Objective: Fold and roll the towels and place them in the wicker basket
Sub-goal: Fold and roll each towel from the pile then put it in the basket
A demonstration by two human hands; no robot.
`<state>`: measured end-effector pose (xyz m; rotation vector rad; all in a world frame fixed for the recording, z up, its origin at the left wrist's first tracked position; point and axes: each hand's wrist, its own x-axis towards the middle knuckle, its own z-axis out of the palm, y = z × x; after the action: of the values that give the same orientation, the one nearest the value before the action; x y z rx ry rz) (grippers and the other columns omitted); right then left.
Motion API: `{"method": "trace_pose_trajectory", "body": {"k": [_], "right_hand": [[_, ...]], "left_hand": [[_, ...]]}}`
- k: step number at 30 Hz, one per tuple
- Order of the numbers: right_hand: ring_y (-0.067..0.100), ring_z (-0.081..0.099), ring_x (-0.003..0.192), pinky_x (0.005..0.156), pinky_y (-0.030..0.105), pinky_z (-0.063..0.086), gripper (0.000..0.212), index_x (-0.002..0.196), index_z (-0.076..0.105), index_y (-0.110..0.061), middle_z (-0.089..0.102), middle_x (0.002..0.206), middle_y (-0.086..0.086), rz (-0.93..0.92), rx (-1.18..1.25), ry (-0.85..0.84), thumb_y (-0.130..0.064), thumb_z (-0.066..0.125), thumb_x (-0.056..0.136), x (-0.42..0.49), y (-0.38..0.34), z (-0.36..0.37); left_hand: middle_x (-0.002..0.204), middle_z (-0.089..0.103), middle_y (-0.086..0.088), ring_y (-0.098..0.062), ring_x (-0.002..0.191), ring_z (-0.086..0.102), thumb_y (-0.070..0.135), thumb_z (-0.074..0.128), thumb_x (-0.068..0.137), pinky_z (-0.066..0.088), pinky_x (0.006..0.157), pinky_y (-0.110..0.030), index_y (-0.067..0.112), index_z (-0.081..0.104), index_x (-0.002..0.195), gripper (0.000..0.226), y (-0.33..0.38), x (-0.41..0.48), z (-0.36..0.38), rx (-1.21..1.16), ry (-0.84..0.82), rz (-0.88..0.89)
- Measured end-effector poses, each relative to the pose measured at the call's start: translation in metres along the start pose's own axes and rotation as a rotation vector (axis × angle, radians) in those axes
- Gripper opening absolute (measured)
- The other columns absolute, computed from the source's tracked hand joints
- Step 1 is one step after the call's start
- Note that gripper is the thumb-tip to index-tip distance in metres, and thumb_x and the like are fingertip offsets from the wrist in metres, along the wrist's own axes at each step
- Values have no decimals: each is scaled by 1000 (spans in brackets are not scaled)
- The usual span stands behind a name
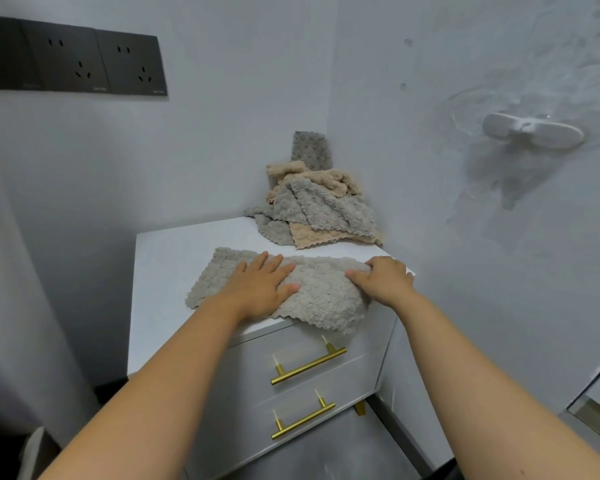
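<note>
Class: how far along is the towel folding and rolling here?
Nothing looks finished: no rolled towel is in view. In hand: the left hand presses one grey towel flat on the cabinet while the right hand grips its edge. Left: the heap of towels in the corner.

A grey towel [326,296] lies spread along the front edge of the white drawer cabinet [174,251], its near right part drooping over that edge above the upper brass handle [309,365]. The left hand [264,285] presses flat on the towel's middle, fingers straight. The right hand [383,278] grips the towel's bunched end at the cabinet's front right corner, fingers curled. A heap of grey and beige towels [319,209] sits in the far right corner, against the wall. Dark wall sockets [73,60] are mounted upper left.
</note>
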<state>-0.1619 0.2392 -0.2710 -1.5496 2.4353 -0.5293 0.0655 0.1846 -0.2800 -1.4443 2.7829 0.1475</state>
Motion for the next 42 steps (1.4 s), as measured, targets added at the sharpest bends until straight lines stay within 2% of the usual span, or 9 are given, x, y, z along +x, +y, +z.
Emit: {"method": "trace_pose_trajectory", "body": {"k": [3, 7, 10, 15, 20, 27, 32, 38, 42], "right_hand": [[28, 53, 101, 87, 40, 44, 27, 80, 58, -17, 60, 94, 5, -34, 219, 53, -44, 63, 83, 2, 0, -3], [18, 43, 65, 55, 26, 32, 34, 60, 44, -19, 44, 64, -3, -92, 540, 167, -25, 67, 85, -1, -7, -10], [24, 50, 66, 62, 31, 39, 34, 60, 49, -14, 52, 67, 6, -19, 763, 197, -27, 65, 87, 7, -13, -14], [27, 51, 63, 64, 31, 42, 44, 53, 43, -8, 48, 55, 7, 179, 537, 223, -23, 60, 91, 12, -1, -3], [29, 61, 60, 61, 37, 58, 39, 81, 59, 1, 61, 73, 16, 228, 657, 21, -36, 66, 86, 7, 1, -19], [22, 54, 60, 69, 38, 54, 17, 84, 56, 0, 55, 71, 16, 246, 742, -215, 5, 71, 79, -27, -4, -36], [19, 47, 52, 45, 26, 46, 16, 90, 58, 2, 53, 66, 12, 321, 920, -181, 2, 70, 80, -34, -11, -26], [17, 43, 57, 53, 25, 33, 27, 61, 50, -13, 47, 62, 5, 42, 862, 35, -7, 65, 82, -29, -17, -35], [17, 53, 62, 62, 27, 43, 24, 75, 58, -20, 59, 66, 4, -137, 801, 107, 2, 62, 84, -36, -21, -52]], "left_hand": [[161, -4, 3, -18, 147, -9, 56, 15, 98, -3, 118, -48, 33, 5, 152, 60, 2, -1, 1, 4, 10, -10], [161, -2, 3, -19, 148, -7, 57, 16, 98, -2, 118, -51, 33, 7, 152, 60, 2, -1, 1, -3, 32, -19], [161, 2, 3, -19, 148, -6, 57, 18, 97, 0, 118, -53, 33, 12, 152, 60, 0, -1, 0, 1, 71, -8], [161, 1, 5, -18, 148, -4, 60, 14, 96, -2, 118, -52, 35, 11, 152, 61, 0, 0, 1, -18, 38, -63], [161, 1, 5, -19, 148, -3, 59, 14, 97, -1, 116, -52, 35, 10, 152, 60, 0, 4, 2, 3, 50, -97], [161, 1, 4, -21, 148, -3, 58, 14, 97, -1, 116, -53, 35, 9, 152, 59, 2, 2, 3, 31, 71, -106], [160, -12, 2, -22, 146, -16, 63, 12, 95, -8, 115, -53, 37, 1, 152, 64, 5, 1, 4, -2, 16, -154], [161, -8, 0, -26, 147, -6, 65, 18, 94, 3, 116, -58, 35, -1, 152, 68, 11, 1, -6, -9, -101, -153], [152, 32, -10, -29, 136, 34, 59, 49, 89, 32, 109, -42, 24, 16, 151, 79, 15, -6, -46, -106, -66, -62]]}}
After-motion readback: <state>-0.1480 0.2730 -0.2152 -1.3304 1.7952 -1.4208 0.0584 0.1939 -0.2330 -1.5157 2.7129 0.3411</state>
